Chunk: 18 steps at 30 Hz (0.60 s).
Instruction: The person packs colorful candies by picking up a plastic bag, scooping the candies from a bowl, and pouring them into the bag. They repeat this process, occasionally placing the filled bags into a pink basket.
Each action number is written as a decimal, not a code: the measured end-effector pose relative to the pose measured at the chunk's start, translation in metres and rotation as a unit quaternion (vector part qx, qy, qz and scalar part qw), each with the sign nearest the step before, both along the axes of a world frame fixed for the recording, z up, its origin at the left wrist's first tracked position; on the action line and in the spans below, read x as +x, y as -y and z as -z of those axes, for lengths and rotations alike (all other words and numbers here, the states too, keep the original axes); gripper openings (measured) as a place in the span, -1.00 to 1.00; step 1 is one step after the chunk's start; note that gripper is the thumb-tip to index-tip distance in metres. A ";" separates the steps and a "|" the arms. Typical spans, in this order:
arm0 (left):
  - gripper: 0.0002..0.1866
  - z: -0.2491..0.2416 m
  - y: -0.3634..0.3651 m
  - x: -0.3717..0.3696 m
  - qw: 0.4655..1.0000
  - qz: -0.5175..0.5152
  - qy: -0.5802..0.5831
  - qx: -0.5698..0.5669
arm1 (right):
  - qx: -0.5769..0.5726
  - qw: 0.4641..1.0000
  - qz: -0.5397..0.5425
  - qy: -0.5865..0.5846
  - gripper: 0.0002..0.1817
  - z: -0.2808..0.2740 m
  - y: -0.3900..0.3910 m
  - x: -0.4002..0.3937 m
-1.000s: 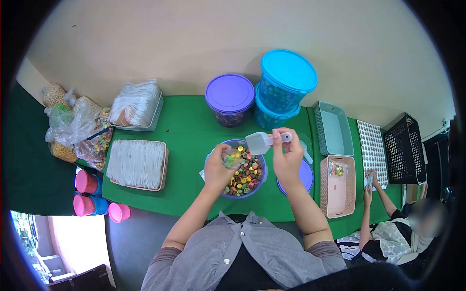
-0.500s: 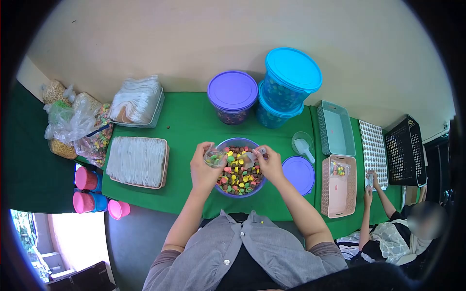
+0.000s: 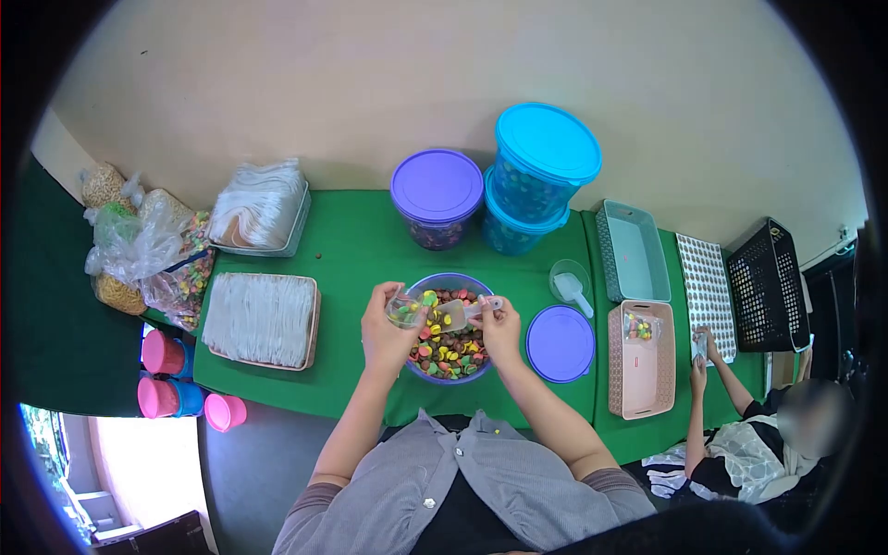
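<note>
My left hand (image 3: pixel 386 335) is wrapped round a small clear cup (image 3: pixel 401 311), tilted over the left rim of a purple tub (image 3: pixel 421 374). In my right hand (image 3: pixel 500 327) is the handle of a clear plastic scoop (image 3: pixel 453 316). The scoop points left, its front close to the cup's mouth, where several yellow and green candies show. Below both hands, the tub is full of button-shaped candies (image 3: pixel 450 355) in brown, yellow, green and red. My fingers hide part of the cup's side.
Right of the tub lie a purple lid (image 3: pixel 561 343) and a clear bowl with a scoop (image 3: pixel 571 283). Lidded tubs (image 3: pixel 437 199) stand behind. Baskets of white packets (image 3: pixel 259 314) are left. A pink basket (image 3: pixel 642 375) and another person's hands (image 3: pixel 703 349) are right.
The scoop has risen from over the candies and moved left to the cup's mouth, with candies now at its front. My left hand still holds the cup. The view has shifted slightly.
</note>
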<state>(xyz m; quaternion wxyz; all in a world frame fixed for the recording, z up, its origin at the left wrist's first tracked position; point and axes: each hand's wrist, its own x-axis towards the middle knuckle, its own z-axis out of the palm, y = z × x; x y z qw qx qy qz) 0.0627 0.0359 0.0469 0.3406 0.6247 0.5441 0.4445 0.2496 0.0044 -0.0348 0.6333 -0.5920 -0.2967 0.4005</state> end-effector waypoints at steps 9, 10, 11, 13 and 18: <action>-0.48 -0.002 0.004 -0.007 1.000 -0.011 0.006 -0.008 | -0.057 0.995 -0.012 -0.075 -0.78 0.007 -0.002 -0.007; -0.47 -0.001 0.004 -0.008 1.000 -0.012 0.006 -0.004 | -0.067 0.992 0.002 -0.109 -0.77 0.005 -0.002 -0.004; -0.47 0.000 0.003 -0.009 1.000 -0.014 0.006 -0.003 | -0.076 0.987 0.015 -0.141 -0.76 0.003 -0.001 -0.001; -0.45 0.001 0.003 -0.012 1.000 -0.010 -0.018 0.010 | -0.076 0.984 0.013 -0.163 -0.74 0.000 0.000 0.008; -0.40 0.009 0.002 -0.016 0.991 0.054 -0.125 0.000 | -0.074 0.973 0.013 -0.216 -0.72 -0.022 0.002 0.035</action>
